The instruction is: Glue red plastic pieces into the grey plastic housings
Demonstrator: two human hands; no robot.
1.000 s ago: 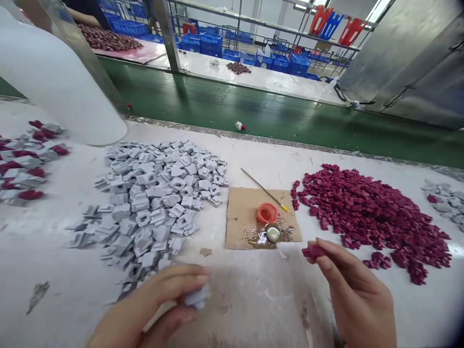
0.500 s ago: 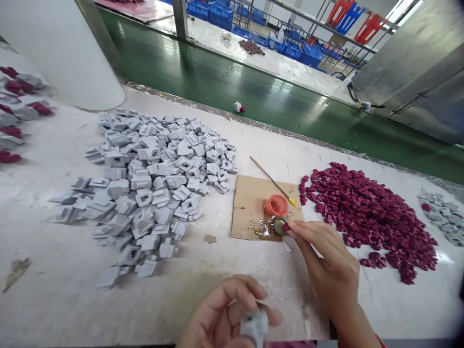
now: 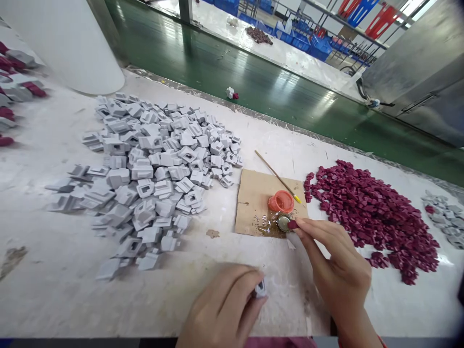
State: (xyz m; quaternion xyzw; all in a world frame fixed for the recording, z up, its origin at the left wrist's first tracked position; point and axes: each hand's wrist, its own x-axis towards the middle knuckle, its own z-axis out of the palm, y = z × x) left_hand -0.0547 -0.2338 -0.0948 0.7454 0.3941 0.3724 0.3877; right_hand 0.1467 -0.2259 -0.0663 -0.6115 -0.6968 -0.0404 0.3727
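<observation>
My left hand [image 3: 226, 302] is closed on a small grey plastic part [image 3: 260, 288], its hollow end facing right, low over the table's front. Between thumb and fingertips, my right hand [image 3: 331, 256] pinches a small maroon part [image 3: 292, 224] at the rim of a metal bottle cap [image 3: 283, 223]. The cap sits on a square of cardboard [image 3: 250, 183] wetted by a shiny, brownish liquid. Just behind the cap, an orange-red plastic cup [image 3: 281, 201] lies tipped on the cardboard. A thin stick with a yellow tip [image 3: 277, 175] rests across the cardboard's back right edge.
A big heap of grey parts [image 3: 155, 169] covers the left of the table, and a maroon heap [image 3: 373, 212] the right. Joined grey-and-maroon pieces [image 3: 21, 79] lie far left. Behind runs a green conveyor belt [image 3: 203, 63], past a white column [image 3: 76, 43].
My left hand has turned from palm up to palm down, the grey part now between its fingertips. My right hand keeps the maroon part at the cap. The camera view has shifted slightly.
</observation>
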